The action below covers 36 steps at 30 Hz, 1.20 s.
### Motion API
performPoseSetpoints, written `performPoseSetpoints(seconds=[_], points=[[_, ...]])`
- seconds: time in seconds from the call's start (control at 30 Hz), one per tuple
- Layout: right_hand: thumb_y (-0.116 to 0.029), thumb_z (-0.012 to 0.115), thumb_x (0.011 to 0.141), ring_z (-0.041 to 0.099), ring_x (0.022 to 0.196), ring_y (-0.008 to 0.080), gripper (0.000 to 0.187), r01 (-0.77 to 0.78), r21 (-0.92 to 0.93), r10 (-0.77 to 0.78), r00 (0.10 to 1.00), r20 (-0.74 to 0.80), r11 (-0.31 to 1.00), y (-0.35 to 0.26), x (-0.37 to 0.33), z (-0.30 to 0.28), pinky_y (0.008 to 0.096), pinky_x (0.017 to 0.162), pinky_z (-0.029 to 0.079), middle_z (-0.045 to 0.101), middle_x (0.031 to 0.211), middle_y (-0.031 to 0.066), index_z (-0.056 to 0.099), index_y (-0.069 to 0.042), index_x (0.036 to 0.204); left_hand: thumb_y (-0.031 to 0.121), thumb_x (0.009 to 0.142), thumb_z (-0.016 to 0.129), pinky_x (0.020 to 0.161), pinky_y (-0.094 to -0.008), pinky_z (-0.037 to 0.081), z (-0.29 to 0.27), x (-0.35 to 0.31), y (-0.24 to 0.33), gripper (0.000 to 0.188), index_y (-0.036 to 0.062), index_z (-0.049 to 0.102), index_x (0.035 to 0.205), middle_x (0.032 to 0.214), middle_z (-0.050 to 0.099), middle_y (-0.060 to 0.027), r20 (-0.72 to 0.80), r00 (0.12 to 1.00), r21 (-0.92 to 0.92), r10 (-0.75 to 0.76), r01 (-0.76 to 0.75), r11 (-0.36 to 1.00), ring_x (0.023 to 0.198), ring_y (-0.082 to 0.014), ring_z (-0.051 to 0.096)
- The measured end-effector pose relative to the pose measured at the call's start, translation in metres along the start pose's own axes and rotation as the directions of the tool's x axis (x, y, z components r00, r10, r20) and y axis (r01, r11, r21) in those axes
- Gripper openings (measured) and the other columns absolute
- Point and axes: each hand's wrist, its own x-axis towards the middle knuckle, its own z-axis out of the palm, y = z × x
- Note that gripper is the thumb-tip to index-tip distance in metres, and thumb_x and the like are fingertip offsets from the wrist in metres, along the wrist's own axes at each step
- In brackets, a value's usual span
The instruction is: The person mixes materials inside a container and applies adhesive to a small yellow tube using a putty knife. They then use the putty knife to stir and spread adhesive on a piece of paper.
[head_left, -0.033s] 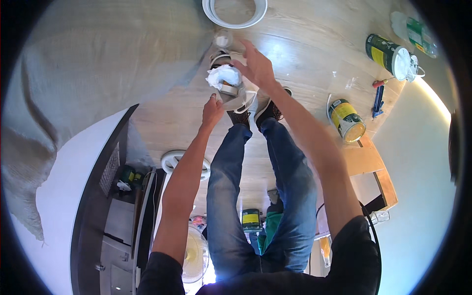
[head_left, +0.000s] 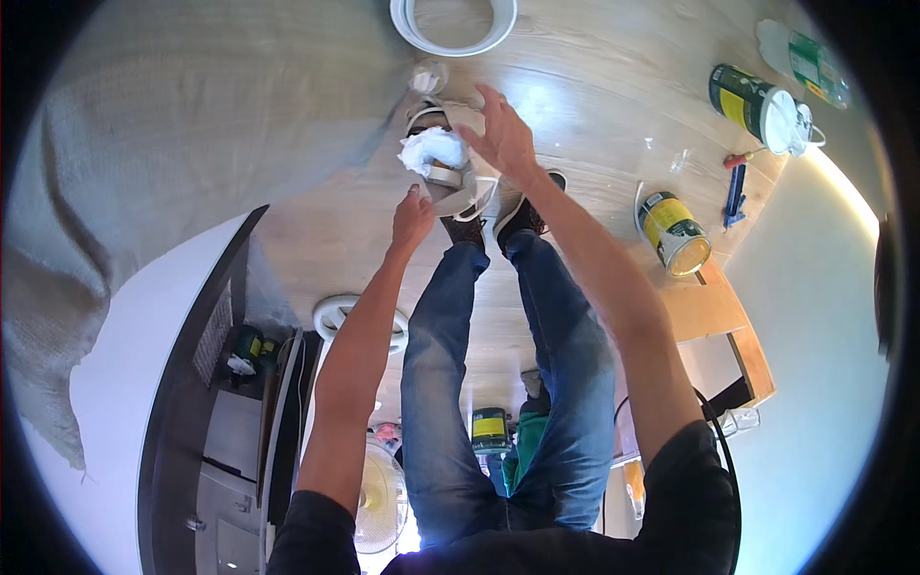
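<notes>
Between our two arms, just beyond our shoes (head_left: 522, 222), we see the pale bag (head_left: 448, 204) with its mouth facing up, a crumpled white bundle (head_left: 433, 149) and a roll of tape (head_left: 444, 176) showing in its opening. Our left hand (head_left: 413, 218) is at the bag's near left edge, its grip pinching that edge between thumb and fingers. Our right hand (head_left: 505, 137) is at the far right side, its grip spread with the fingers apart; we cannot tell whether its thumb touches the bag. A small clear cup (head_left: 428, 77) sits on the floor (head_left: 585, 105) just far of the bag, and farther out we see a white ring-shaped rim (head_left: 455, 48). A greyish cloth (head_left: 220, 125) covers the far left. Well to the right, a paint can (head_left: 671, 230) with yellow on its side lies nearer than a green can (head_left: 752, 103) with white paint on its end; a red-handled tool (head_left: 738, 160) and a blue tool (head_left: 735, 196) lie between them. Near left stands a fan (head_left: 383, 498).
</notes>
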Motion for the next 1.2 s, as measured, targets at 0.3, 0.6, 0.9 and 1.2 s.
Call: performPoseSetpoints(seconds=[0.3,0.6,0.9,1.2], points=[[-0.021,0.063,0.086,0.071,0.090,0.0329,0.033,-0.186,-0.386,0.341,0.858,0.385,0.903,0.026,-0.057,0.035,0.0462,0.074,0.057,0.071,0.100,0.0148,0.057,-0.005,0.114,0.025,0.086,0.065,0.083,-0.0489,0.050,0.028,-0.005,-0.038,0.033,-0.0027,0.059,0.103,0.097,0.066,-0.0218,0.043,0.872,0.363,0.487,-0.468,0.806,0.092,-0.0391,0.063],[-0.018,0.062,0.079,0.070,0.075,0.0372,0.027,-0.220,-0.123,0.248,0.923,0.293,0.968,-0.037,-0.214,-0.096,0.0486,0.061,0.055,0.068,0.079,0.0192,0.059,-0.004,0.101,0.015,0.101,0.048,0.070,-0.0295,0.058,-0.049,-0.165,0.009,0.043,-0.0055,0.040,0.137,0.099,0.064,-0.0141,0.292,0.920,-0.187,0.262,-0.214,0.959,0.083,-0.0196,0.069],[-0.012,0.054,0.085,0.064,0.079,0.0450,0.022,-0.454,0.355,0.502,0.863,-0.052,0.817,-0.177,-0.437,-0.227,0.0533,0.069,0.049,0.064,0.083,0.0245,0.054,-0.004,0.106,0.017,0.101,0.048,0.078,-0.0331,0.058,-0.094,-0.375,0.077,0.036,-0.0049,0.045,0.129,0.102,0.062,-0.0122,0.455,0.741,-0.219,0.493,-0.444,0.869,0.088,-0.0179,0.065],[-0.013,0.050,0.092,0.063,0.075,0.0302,0.026,-0.170,0.852,0.863,0.210,-0.460,0.495,-0.292,-0.601,-0.290,0.0407,0.071,0.049,0.063,0.084,0.0180,0.058,-0.006,0.116,0.017,0.098,0.049,0.089,-0.0329,0.042,-0.058,-0.566,0.243,0.022,-0.0022,0.056,0.106,0.100,0.055,-0.0112,0.607,0.071,-0.181,0.791,-0.957,0.225,0.095,-0.0210,0.052]])
